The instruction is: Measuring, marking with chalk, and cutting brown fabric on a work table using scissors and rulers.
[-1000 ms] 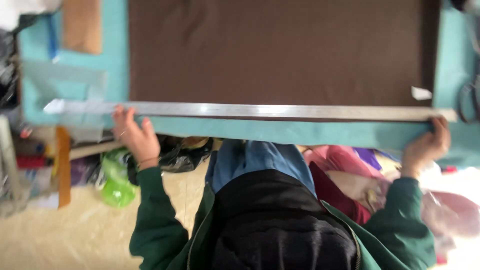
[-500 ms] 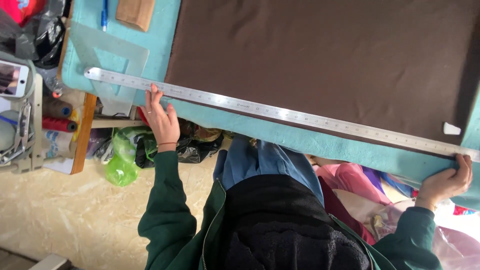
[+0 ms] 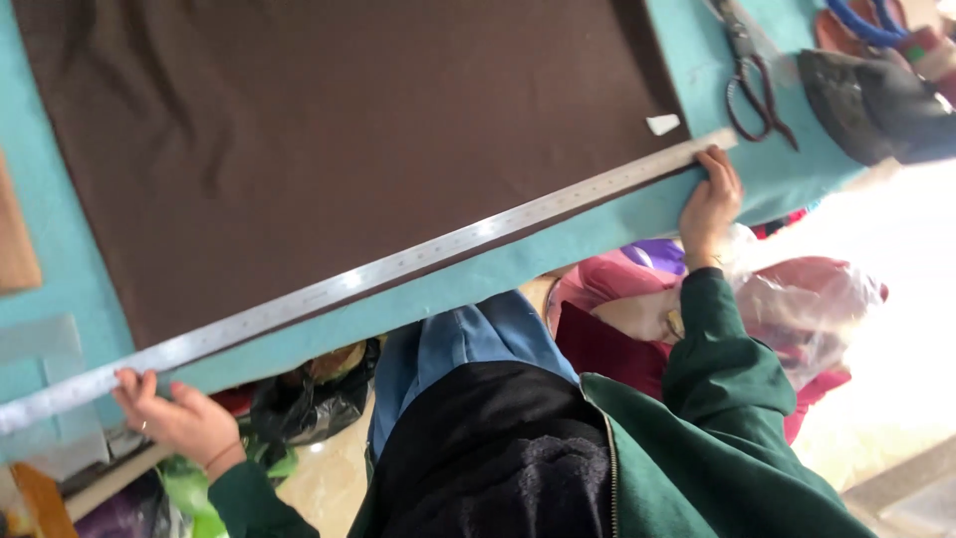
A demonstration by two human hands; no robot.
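Ruler lies along near table edge, over brown cloth hem. Left hand pinches one ruler end; right hand grips other. Scissors near far right corner.

Worktop covered in teal felt-like surface, running diagonally across the head view. Lying directly on it: large dark brown fabric sheet, spread flat, filling most of the surface; long steel ruler laid along the fabric's near edge, just inside the worktop edge; small white chalk piece at the fabric's corner; dark-handled scissors on bare teal beyond that corner; clear plastic template near the ruler's other end.
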